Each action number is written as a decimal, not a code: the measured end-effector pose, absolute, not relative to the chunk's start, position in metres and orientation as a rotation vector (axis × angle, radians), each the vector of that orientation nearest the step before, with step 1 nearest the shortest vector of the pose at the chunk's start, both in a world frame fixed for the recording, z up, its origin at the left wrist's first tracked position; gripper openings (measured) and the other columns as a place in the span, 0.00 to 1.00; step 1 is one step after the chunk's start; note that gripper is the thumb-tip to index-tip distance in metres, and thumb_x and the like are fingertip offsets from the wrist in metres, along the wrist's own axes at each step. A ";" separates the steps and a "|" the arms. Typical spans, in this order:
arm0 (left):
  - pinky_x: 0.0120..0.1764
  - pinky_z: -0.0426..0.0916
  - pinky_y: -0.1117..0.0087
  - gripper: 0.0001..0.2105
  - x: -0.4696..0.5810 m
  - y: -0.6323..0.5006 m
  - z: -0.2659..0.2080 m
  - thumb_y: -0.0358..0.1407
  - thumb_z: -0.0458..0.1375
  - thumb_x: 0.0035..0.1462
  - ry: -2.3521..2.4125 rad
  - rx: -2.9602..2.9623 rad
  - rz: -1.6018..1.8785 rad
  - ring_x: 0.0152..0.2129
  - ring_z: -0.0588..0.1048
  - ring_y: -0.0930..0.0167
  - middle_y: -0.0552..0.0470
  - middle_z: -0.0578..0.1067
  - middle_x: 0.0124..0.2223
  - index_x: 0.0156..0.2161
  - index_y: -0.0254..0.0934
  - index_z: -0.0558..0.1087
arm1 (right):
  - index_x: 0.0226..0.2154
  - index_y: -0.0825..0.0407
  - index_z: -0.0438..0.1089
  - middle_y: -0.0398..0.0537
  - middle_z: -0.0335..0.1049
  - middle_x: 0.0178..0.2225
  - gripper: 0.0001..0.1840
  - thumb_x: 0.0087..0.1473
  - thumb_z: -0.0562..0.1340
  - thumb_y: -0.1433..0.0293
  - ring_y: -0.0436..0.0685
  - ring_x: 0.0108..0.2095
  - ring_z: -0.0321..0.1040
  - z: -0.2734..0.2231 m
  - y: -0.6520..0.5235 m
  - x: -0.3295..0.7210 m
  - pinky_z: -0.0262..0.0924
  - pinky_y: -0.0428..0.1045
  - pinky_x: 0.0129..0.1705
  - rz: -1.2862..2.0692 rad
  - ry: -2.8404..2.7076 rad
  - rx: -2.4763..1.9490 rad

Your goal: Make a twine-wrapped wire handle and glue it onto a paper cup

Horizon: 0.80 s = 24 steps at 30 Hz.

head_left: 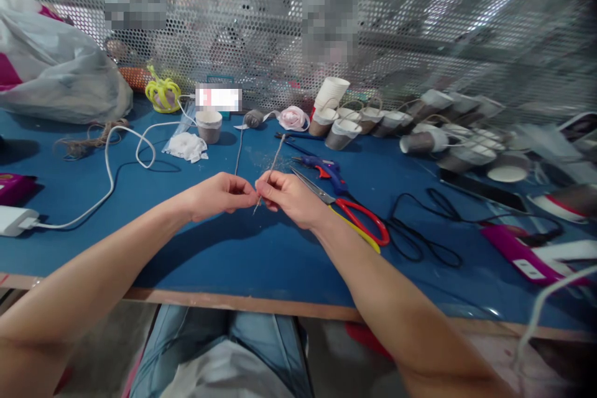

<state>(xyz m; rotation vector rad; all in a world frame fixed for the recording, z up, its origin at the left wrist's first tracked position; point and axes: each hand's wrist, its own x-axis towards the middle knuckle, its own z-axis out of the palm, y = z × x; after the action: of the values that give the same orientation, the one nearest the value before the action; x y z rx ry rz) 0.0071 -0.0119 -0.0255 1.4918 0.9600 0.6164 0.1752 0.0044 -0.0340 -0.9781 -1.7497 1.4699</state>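
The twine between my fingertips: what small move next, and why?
Probably pull it taut between both hands. The left hand and right hand pinch the twine close together, and its long end trails slack across the blue table toward the cups.
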 end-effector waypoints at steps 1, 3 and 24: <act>0.21 0.50 0.75 0.10 0.007 -0.012 -0.025 0.39 0.56 0.47 0.974 1.523 0.610 0.18 0.56 0.80 0.58 0.62 0.22 0.25 0.32 0.67 | 0.23 0.53 0.60 0.37 0.56 0.17 0.20 0.45 0.60 0.54 0.44 0.17 0.50 -0.035 0.005 0.175 0.44 0.44 0.19 1.442 -1.771 -0.997; 0.21 0.49 0.75 0.10 0.007 -0.012 -0.024 0.39 0.55 0.47 0.992 1.563 0.603 0.17 0.56 0.80 0.59 0.61 0.21 0.24 0.32 0.67 | 0.22 0.53 0.59 0.36 0.54 0.16 0.19 0.46 0.59 0.54 0.44 0.17 0.49 -0.035 0.005 0.175 0.43 0.44 0.19 1.380 -1.811 -1.037; 0.20 0.46 0.75 0.10 0.011 -0.014 -0.026 0.37 0.58 0.44 0.962 1.366 0.659 0.16 0.55 0.81 0.59 0.61 0.21 0.23 0.32 0.66 | 0.23 0.54 0.60 0.37 0.56 0.18 0.19 0.45 0.60 0.55 0.44 0.17 0.50 -0.036 0.005 0.176 0.45 0.44 0.20 1.475 -1.760 -0.942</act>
<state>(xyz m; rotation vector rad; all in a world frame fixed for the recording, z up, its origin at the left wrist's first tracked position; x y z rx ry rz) 0.0109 -0.0144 -0.0255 1.3660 0.9618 0.6593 0.1755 0.0054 -0.0356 -0.9422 -1.7602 1.4746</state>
